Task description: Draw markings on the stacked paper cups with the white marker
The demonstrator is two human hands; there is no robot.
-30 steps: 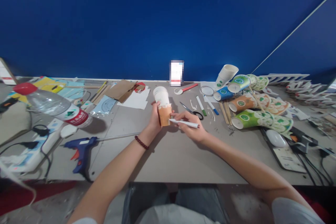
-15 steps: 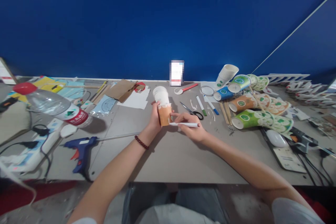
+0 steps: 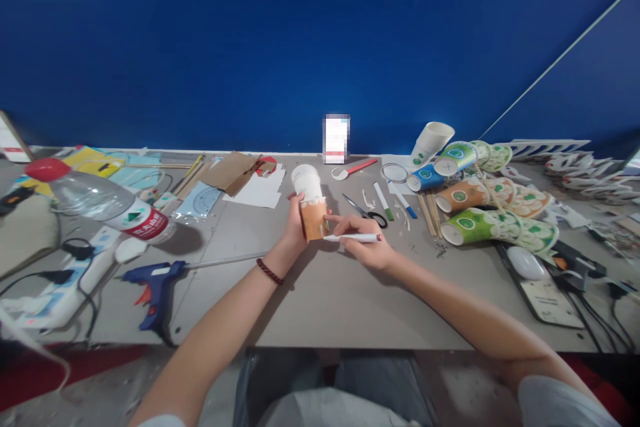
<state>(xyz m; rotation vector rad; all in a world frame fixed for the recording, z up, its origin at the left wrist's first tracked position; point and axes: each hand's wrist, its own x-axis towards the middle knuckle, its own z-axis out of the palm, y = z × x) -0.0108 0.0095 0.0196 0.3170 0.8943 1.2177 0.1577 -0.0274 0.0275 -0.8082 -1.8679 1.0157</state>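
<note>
Orange paper cup (image 3: 313,219) gripped in the left hand (image 3: 295,223), right hand (image 3: 369,249) pinching a white marker (image 3: 359,238) beside it, apparently marking; the next stroke needs steadiness.

- I'm getting orange on the cup (image 3: 314,219), white at its far end.
- The pen (image 3: 364,238) shows me white with a red end.
- Bracelet (image 3: 270,271): dark red.
- Glue gun (image 3: 159,280): blue, its trigger (image 3: 143,295) orange.
- Bottle (image 3: 100,202): clear, with red cap (image 3: 47,169).
- Wall (image 3: 250,47): deep blue; table (image 3: 310,317): grey.
</note>
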